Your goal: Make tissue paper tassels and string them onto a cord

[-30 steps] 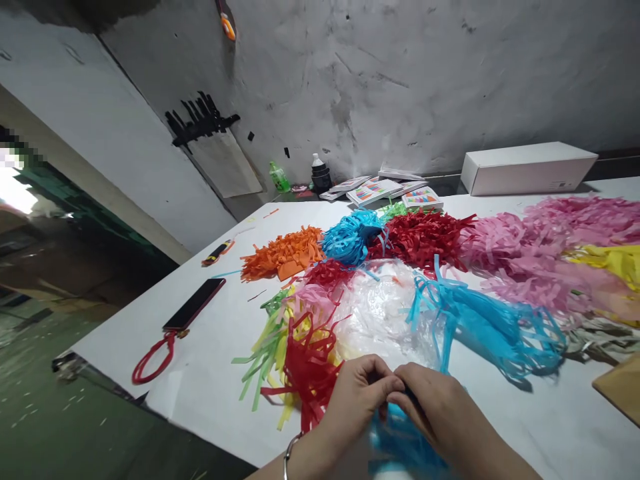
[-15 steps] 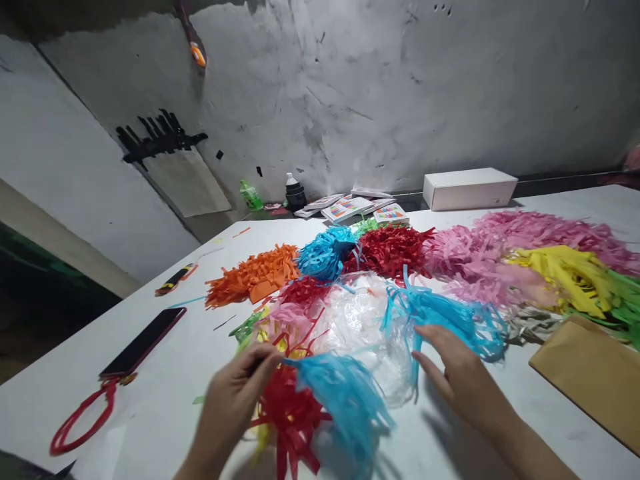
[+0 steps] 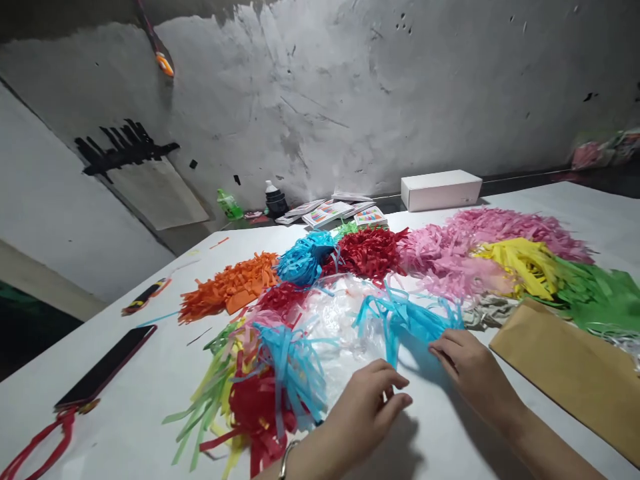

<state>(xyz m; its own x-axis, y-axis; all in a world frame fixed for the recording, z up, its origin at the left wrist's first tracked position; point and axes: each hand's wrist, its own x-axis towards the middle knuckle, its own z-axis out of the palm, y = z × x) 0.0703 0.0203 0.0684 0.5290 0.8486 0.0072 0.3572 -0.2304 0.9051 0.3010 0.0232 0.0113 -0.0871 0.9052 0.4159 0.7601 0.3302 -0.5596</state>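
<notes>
Two bare hands work at the near edge of a white table [image 3: 150,400] covered in cut tissue-paper fringe.

Right hand [image 3: 470,367]: fingertips rest on the near end of a loose blue tissue-paper tassel [image 3: 405,317], which lies flat beside a crumpled sheet of clear plastic film [image 3: 345,320]; whether the fingers pinch the strands or only press on them cannot be told.

Left hand [image 3: 365,413]: fingers curled loosely, thumb and forefinger close together, holding nothing that shows; it hovers at the near edge of the plastic film. A silver bangle [image 3: 284,460] sits on its wrist.

Just left of that hand: a finished bundle of blue fringe [image 3: 285,360] lying on top of red fringe [image 3: 255,413], with pale green and yellow strips [image 3: 205,393] fanning out toward the table edge.

Further back, in a row: orange fringe pile [image 3: 225,290], second blue pile [image 3: 303,257], dark red pile [image 3: 367,250], pink piles [image 3: 480,233], yellow pile [image 3: 520,260], green pile [image 3: 600,300].

Right side: flat brown paper envelope [image 3: 565,367], near the right forearm.

Left side: dark smartphone [image 3: 105,367] with a red wrist loop [image 3: 35,440].

Against the grey wall: long white cardboard box [image 3: 440,190], stack of printed colour cards [image 3: 330,212], small green bottle [image 3: 227,203], dark ink bottle with white cap [image 3: 274,197].
</notes>
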